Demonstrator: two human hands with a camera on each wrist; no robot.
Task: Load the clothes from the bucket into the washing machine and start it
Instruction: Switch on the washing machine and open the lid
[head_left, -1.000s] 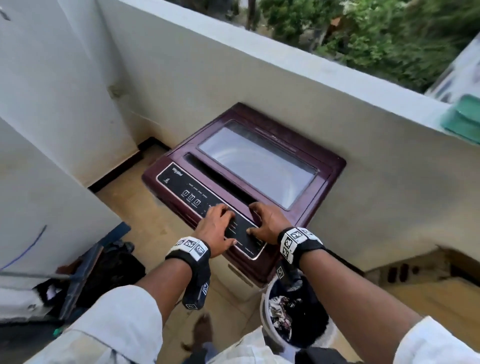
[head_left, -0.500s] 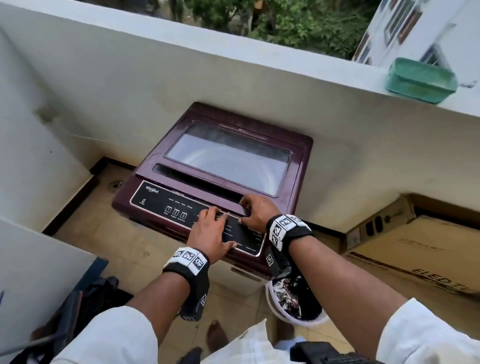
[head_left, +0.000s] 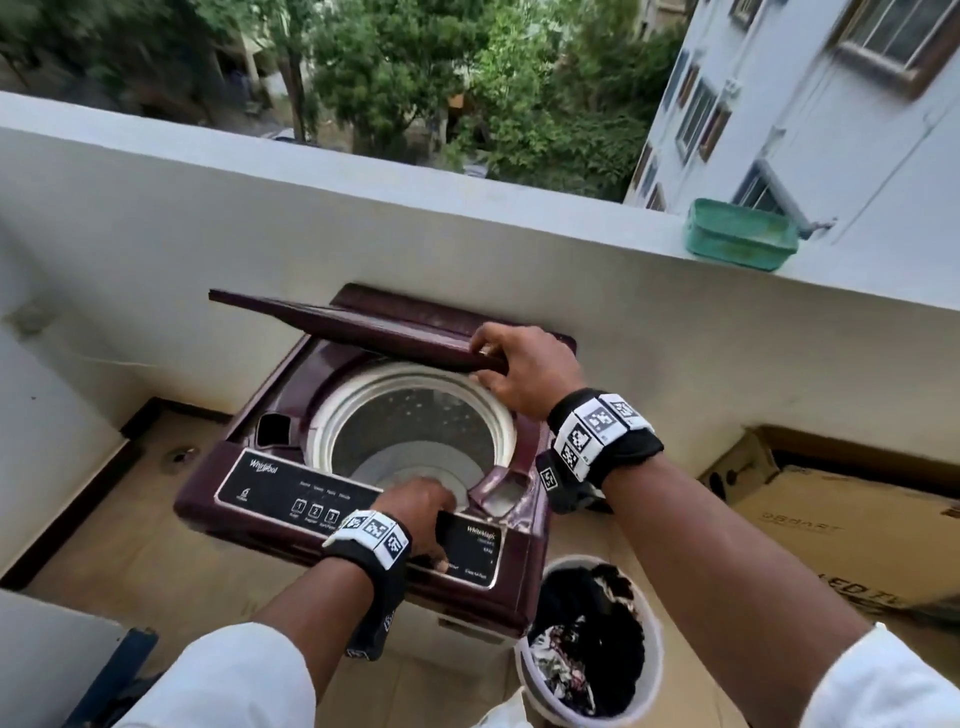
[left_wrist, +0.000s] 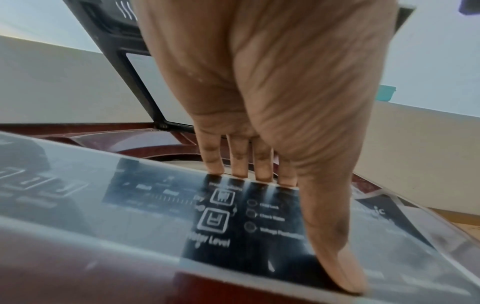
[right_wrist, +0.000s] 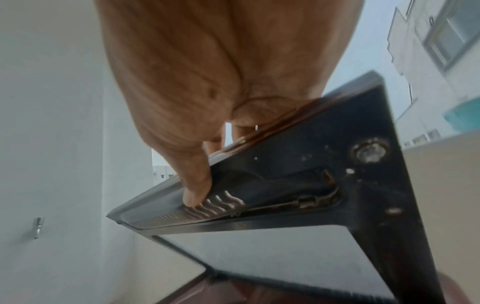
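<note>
A maroon top-loading washing machine (head_left: 260, 525) stands against the balcony wall. Its lid (head_left: 358, 332) is raised partway. My right hand (head_left: 524, 371) grips the lid's front edge (right_wrist: 259, 156), fingers on top and thumb on the ribbed underside. The drum (head_left: 415, 431) below looks empty. My left hand (head_left: 421, 514) rests on the black control panel (left_wrist: 233, 222), its fingers (left_wrist: 240, 162) hooked over the panel's far edge and the thumb lying flat on the panel. A white bucket (head_left: 652, 680) of dark and patterned clothes (head_left: 582, 649) stands on the floor at the machine's front right corner.
A green plastic tub (head_left: 740, 234) sits on top of the parapet (head_left: 363, 171) to the right. A flat cardboard box (head_left: 857, 525) lies on the floor at the right. A dark blue object (head_left: 119, 670) lies at the lower left beside a white wall.
The lid, flat a second ago, now stands lifted in my right hand and the drum is exposed. My left hand has stayed on the control panel. The view has tilted upward.
</note>
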